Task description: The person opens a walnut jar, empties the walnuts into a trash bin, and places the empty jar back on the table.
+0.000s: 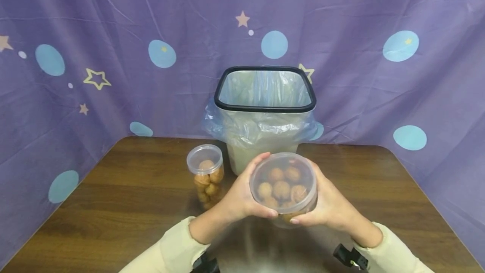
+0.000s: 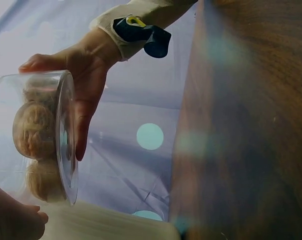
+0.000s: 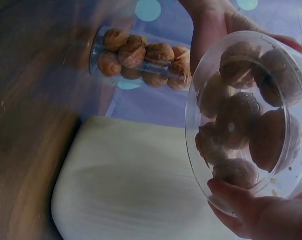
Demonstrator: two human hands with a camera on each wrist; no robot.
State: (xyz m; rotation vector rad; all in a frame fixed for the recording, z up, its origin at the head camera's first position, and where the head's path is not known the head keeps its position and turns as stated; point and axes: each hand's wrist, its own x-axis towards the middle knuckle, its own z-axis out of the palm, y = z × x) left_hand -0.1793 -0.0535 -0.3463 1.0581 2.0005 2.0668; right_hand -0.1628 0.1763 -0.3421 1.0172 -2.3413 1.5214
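Both hands hold a wide, clear plastic jar of walnuts (image 1: pixel 283 186) above the table. Its translucent lid is on and faces up. My left hand (image 1: pixel 239 197) grips the jar's left side, thumb at the front. The right hand (image 1: pixel 332 203) grips the opposite side in the same way. Through the jar's clear base (image 3: pixel 238 120), several walnuts show in the right wrist view. Left of the hands, a taller, narrower lidded jar of walnuts (image 1: pixel 206 176) stands upright on the table, partly hidden by the left hand and forearm.
Behind the jars stands a pale waste bin (image 1: pixel 242 155) with a black rim and a bluish plastic liner folded over its edge. The brown wooden table (image 1: pixel 132 205) reaches back to a purple patterned curtain (image 1: pixel 189 20).
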